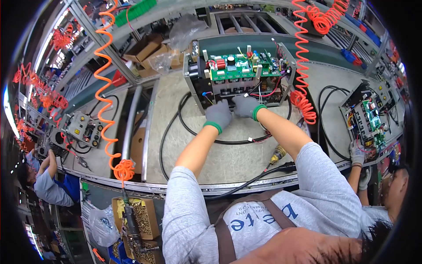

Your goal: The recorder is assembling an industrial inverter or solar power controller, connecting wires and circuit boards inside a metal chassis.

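An uncased electrical unit [235, 82] stands on the metal worktable in front of me, with a green circuit board [241, 67] across its top and metal side plates. My left hand [218, 115], in a grey glove with a green cuff, is at its lower front edge with fingers curled. Just beside it my right hand [247, 107], gloved alike, has its fingers bent in at the same edge, below some thin loose wires. Whatever the fingertips grip is hidden. A black cable [181, 115] loops around the unit and under my forearms.
An orange coiled hose [104, 79] hangs at left, ending at a power screwdriver [131, 222] above boxes of screws [141, 219]. Another coiled hose [303, 66] hangs right of the unit. A yellow-black tool [278, 154] lies near my right forearm. Co-workers handle similar units on both sides.
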The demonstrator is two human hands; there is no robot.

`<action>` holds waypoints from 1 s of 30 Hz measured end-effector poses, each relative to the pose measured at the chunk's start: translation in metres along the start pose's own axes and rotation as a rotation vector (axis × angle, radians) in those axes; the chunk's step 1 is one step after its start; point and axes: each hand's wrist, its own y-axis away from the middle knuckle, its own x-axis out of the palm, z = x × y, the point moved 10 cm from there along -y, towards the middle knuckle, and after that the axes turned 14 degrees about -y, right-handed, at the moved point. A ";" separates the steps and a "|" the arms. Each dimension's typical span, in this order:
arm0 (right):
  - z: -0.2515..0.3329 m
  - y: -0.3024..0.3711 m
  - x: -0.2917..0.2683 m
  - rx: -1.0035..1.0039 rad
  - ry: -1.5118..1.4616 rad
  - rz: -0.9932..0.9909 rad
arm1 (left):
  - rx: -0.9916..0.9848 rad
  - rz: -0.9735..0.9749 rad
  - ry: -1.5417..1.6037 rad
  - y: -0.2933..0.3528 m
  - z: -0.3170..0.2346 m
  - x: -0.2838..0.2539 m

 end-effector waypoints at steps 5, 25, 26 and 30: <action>0.005 -0.002 0.007 -0.076 0.116 -0.056 | -0.078 0.004 0.066 0.002 0.006 0.003; -0.030 -0.001 0.020 -0.234 -0.474 -0.082 | -0.507 0.141 1.298 0.042 0.036 0.078; -0.029 0.000 0.020 -0.237 -0.426 -0.085 | -0.512 0.198 1.449 0.040 0.033 0.083; -0.009 0.015 0.012 -0.364 -0.289 -0.150 | -0.520 0.441 2.037 0.043 0.014 0.095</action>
